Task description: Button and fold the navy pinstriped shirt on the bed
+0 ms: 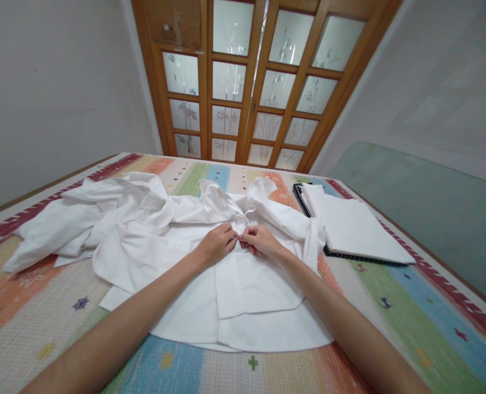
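The person is stretching both bare forearms forward from the lower corners of the view, the two arms slanting inward so that the hands are almost meeting over a white shirt (263,284). The left hand (217,244) is turning its back upward, its fingers bending down and pinching the fabric at the middle of the shirt's front, just below the collar (243,210). The right hand (261,241) is mirroring it from the other side, fingers curling toward the palm, thumb and forefinger nipping the same strip of cloth; whether a button is sitting between the fingertips is too small to tell. The shirt is lying front side up on a striped cover (267,372), its smooth, matte cloth spreading into a broad curved hem toward the person, while softer folds are crumpling around the collar. To the left, more white fabric (74,219) is bunching in loose, rounded creases. The cover is showing a woven texture, with bands of orange, green, blue and cream and small star and animal motifs. On the right, a flat, folded white cloth (353,224) is resting on a dark, dotted fabric (366,258), its edges running fairly straight.
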Available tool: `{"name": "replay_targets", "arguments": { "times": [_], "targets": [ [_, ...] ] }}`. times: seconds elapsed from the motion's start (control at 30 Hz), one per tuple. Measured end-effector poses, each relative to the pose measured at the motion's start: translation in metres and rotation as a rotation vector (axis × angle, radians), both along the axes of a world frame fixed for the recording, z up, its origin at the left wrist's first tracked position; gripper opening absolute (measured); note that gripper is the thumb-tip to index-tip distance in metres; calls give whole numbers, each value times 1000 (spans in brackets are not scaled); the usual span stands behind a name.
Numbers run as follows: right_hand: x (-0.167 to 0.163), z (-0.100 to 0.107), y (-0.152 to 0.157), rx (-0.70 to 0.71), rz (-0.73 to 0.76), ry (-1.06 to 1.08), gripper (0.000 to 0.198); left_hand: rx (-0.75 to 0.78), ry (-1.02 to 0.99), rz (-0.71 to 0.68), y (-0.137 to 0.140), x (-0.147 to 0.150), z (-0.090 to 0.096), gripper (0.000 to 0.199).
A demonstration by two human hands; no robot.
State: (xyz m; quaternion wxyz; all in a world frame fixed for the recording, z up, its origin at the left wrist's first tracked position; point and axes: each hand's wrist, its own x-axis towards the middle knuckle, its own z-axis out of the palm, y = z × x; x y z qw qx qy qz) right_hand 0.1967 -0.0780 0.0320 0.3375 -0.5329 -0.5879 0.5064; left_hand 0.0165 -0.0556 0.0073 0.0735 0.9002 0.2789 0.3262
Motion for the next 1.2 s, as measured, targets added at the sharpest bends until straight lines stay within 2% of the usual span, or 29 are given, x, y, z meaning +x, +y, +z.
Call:
{"name": "replay_targets", "arguments": {
  "times": [0.13, 0.33, 0.53, 1.03, 1.2],
  "targets": [
    [1, -8, 5, 87, 11, -4, 23, -39, 39, -6, 1, 2, 0, 20],
    [1, -4, 6, -81, 37, 116, 25, -71, 45, -7, 3, 3, -2, 21],
    [0, 1, 1, -62, 27, 130, 27, -86, -18, -7, 3, 2, 0, 19],
    [2, 0, 1, -72, 35, 87, 18, -101, -1, 0, 1, 2, 0, 19],
    [2, -1, 2, -27, 26, -31, 17, -144, -47, -18, -1, 2, 1, 17]
  ]
}}
